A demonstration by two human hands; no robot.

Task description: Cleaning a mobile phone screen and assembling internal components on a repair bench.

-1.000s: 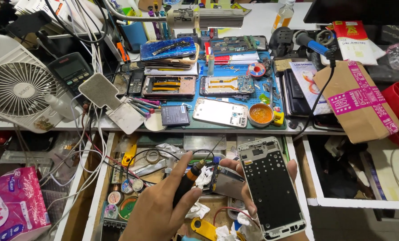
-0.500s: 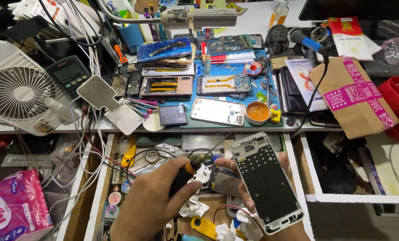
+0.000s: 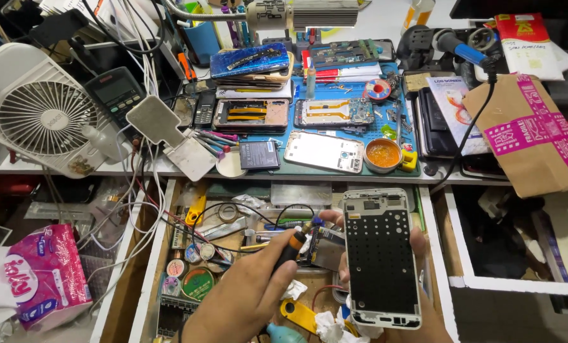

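Observation:
My left hand point(image 3: 249, 298) grips a screwdriver point(image 3: 290, 249) with a black and orange handle. Its tip rests at a small circuit board point(image 3: 327, 248). My right hand point(image 3: 424, 311) holds a white phone frame point(image 3: 382, 257) with a dark perforated inner plate, long side pointing away from me. The board sits against the frame's left edge, held by the same hand's fingers. Both hands hover over an open wooden drawer point(image 3: 163, 254) full of tools and parts.
On the bench behind lie a blue work mat point(image 3: 385, 124) with several opened phones, an orange flux tin point(image 3: 383, 154), a white fan point(image 3: 39, 114), a multimeter point(image 3: 115, 95), tangled cables, a cardboard parcel point(image 3: 528, 133) and a soldering iron point(image 3: 462, 47). A pink tissue pack point(image 3: 42, 276) lies at the lower left.
The phone frame has straightened from a slight tilt to nearly upright in the picture. The screwdriver hand stays at the board with only a small shift.

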